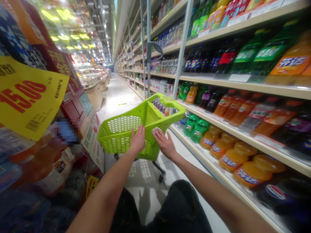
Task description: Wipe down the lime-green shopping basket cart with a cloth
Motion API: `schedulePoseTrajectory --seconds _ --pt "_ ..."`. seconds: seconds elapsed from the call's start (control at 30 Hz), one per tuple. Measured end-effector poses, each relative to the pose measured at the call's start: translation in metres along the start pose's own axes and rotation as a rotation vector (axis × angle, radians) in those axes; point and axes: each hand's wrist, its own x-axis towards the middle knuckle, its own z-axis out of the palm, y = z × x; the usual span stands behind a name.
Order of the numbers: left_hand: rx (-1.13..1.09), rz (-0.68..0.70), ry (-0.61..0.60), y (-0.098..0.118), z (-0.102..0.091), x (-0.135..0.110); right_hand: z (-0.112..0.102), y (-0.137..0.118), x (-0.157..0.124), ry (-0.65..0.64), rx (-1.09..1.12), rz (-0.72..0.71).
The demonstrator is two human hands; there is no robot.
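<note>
A lime-green plastic shopping basket (121,132) on wheels stands in the aisle ahead of me, its handle raised to the right. My left hand (137,139) lies flat against the basket's near wall, fingers stretched upward. My right hand (164,142) rests beside it on the same wall, fingers pointing up and left, with something small and pale under the fingertips. The basket looks empty through its mesh. My dark-trousered knee shows at the bottom.
Long shelves (243,81) of soda and orange drink bottles run along the right. A stacked display with a yellow price sign (26,97) stands close on the left. The white-tiled aisle (119,94) runs away ahead.
</note>
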Motion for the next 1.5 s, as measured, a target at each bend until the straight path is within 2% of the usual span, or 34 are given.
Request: schedulePoseTrajectory --seconds 0.1,0.2,0.27,0.43,0.5,0.57,0.67,0.73,0.8,0.87,1.0,1.13,1.33,1.43,1.5 --pt "-0.014 0.037 0.03 0.014 -0.006 0.009 -0.011 0.011 0.024 0.083 -0.028 0.041" --pt "-0.025 0.048 0.029 0.025 -0.009 0.015 -0.013 0.025 0.032 0.067 -0.046 0.045" --pt "-0.024 0.042 0.025 0.028 -0.009 0.016 -0.011 0.032 0.02 0.026 -0.056 0.029" --pt "-0.008 0.036 0.003 0.028 -0.009 0.014 -0.008 0.04 -0.035 -0.064 -0.069 0.054" --pt "-0.01 0.02 0.002 0.032 -0.012 0.015 -0.012 0.04 -0.04 -0.046 -0.062 0.071" --pt "-0.018 0.023 0.021 0.04 -0.019 0.02 -0.02 0.042 -0.028 0.027 -0.06 0.091" --pt "-0.043 0.072 0.057 0.053 -0.03 0.029 -0.031 0.048 0.008 0.141 -0.07 0.139" --pt "-0.054 0.094 0.043 0.06 -0.035 0.034 -0.036 0.055 0.029 0.166 -0.085 0.176" --pt "-0.053 0.095 0.013 0.064 -0.037 0.037 -0.036 0.062 0.038 0.16 -0.093 0.191" --pt "-0.048 0.09 -0.003 0.065 -0.037 0.038 -0.033 0.069 0.034 0.143 -0.092 0.186" --pt "-0.048 0.091 -0.008 0.064 -0.037 0.036 -0.026 0.075 0.004 0.104 -0.106 0.178" --pt "-0.057 0.071 -0.019 0.066 -0.037 0.034 -0.031 0.073 -0.013 0.095 -0.123 0.169" --pt "-0.08 0.054 -0.005 0.072 -0.035 0.032 -0.057 0.083 0.023 0.179 -0.134 0.28" --pt "-0.089 0.017 -0.034 0.058 -0.032 0.025 -0.059 0.085 0.038 0.117 -0.126 0.32" --pt "-0.083 -0.058 -0.07 0.04 -0.026 0.015 -0.056 0.077 0.045 0.065 -0.108 0.307"
